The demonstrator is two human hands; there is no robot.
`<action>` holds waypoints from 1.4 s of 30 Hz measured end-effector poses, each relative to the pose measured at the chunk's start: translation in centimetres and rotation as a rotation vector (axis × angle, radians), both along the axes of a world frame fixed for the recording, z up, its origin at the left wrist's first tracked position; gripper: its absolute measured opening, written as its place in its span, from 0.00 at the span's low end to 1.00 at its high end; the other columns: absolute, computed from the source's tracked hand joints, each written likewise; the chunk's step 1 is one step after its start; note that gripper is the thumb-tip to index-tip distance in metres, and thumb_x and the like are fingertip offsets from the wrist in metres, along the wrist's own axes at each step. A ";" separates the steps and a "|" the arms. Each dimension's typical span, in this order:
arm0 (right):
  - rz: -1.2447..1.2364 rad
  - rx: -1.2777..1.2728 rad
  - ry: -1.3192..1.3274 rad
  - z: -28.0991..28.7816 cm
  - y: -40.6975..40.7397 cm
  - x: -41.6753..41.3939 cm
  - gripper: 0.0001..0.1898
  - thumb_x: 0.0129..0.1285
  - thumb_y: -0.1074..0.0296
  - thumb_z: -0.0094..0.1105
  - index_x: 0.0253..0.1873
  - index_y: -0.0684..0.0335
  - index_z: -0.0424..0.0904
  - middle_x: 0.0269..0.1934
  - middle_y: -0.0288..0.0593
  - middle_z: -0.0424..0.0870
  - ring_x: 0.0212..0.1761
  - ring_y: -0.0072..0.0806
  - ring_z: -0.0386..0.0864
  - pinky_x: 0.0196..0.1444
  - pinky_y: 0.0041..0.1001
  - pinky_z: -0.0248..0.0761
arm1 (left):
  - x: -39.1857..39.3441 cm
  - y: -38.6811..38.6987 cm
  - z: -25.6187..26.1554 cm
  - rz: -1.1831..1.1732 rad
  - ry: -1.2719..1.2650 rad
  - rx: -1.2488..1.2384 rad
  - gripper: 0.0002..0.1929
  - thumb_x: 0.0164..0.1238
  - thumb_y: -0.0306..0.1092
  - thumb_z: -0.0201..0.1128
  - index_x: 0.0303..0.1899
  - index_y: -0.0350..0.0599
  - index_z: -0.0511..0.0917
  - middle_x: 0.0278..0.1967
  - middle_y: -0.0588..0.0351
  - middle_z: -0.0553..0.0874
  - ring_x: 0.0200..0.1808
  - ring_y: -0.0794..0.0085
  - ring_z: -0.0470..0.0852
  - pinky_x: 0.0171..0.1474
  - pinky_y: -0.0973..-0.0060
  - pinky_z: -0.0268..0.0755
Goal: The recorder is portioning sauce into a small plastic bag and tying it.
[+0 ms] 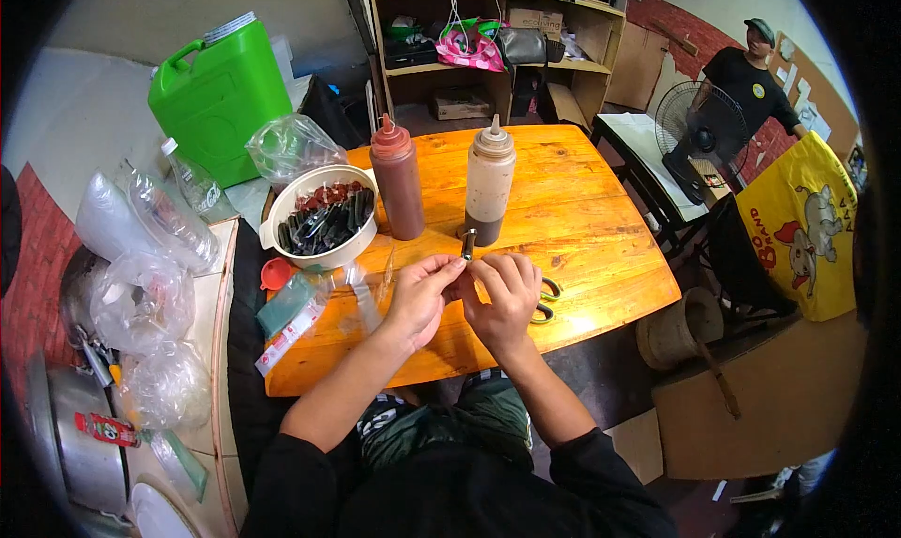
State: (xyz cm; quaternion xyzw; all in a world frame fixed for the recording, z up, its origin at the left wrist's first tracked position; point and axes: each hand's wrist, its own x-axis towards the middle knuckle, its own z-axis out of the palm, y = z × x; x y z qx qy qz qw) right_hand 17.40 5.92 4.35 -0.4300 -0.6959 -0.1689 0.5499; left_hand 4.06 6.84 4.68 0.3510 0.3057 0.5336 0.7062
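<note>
My left hand (422, 298) and my right hand (503, 298) meet above the wooden table (591, 207). Between their fingertips is a small, narrow plastic packet (468, 244) with dark contents; its lower part is hidden by my fingers. Just behind it stands a clear squeeze bottle (491, 179), dark liquid at its bottom. A squeeze bottle of reddish-brown sauce (398, 186) is upright to its left. A cream plastic bowl (320, 261) holds many dark packets (327, 221) and some reddish ones (331, 194). Beside my right hand, green-and-black scissors handles (549, 302) show partly.
A red funnel (275, 274) and clear plastic sleeves (288, 305) lie at the table's left. Left of it, a counter (218, 369) carries plastic bags (165, 383), a pot (91, 460) and a green jerrycan (218, 101). A person (750, 80) stands behind a fan (702, 136).
</note>
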 end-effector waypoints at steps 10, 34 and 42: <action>0.399 -0.400 0.615 -1.9 0.6 -1.8 0.06 0.61 0.76 0.64 0.41 0.66 0.78 0.35 0.39 0.81 0.37 0.29 0.77 0.40 0.25 0.66 | -1.1 0.2 -0.9 0.044 0.041 0.081 0.08 0.68 0.23 0.62 0.45 0.32 0.84 0.43 0.51 0.86 0.43 0.71 0.85 0.50 0.74 0.77; 0.780 -1.011 0.716 -2.1 1.6 1.2 0.07 0.66 0.71 0.60 0.39 0.70 0.82 0.33 0.36 0.84 0.38 0.19 0.77 0.45 0.21 0.69 | -4.6 2.0 1.0 0.163 1.099 1.415 0.07 0.58 0.24 0.66 0.38 0.34 0.82 0.34 0.49 0.84 0.37 0.58 0.83 0.41 0.68 0.77; 0.706 -1.050 0.412 0.3 0.7 1.9 0.07 0.64 0.71 0.60 0.37 0.70 0.83 0.30 0.38 0.85 0.35 0.20 0.77 0.42 0.24 0.70 | -5.5 2.8 2.7 -0.181 1.029 1.343 0.06 0.55 0.27 0.69 0.35 0.42 0.84 0.32 0.52 0.85 0.34 0.60 0.84 0.39 0.67 0.75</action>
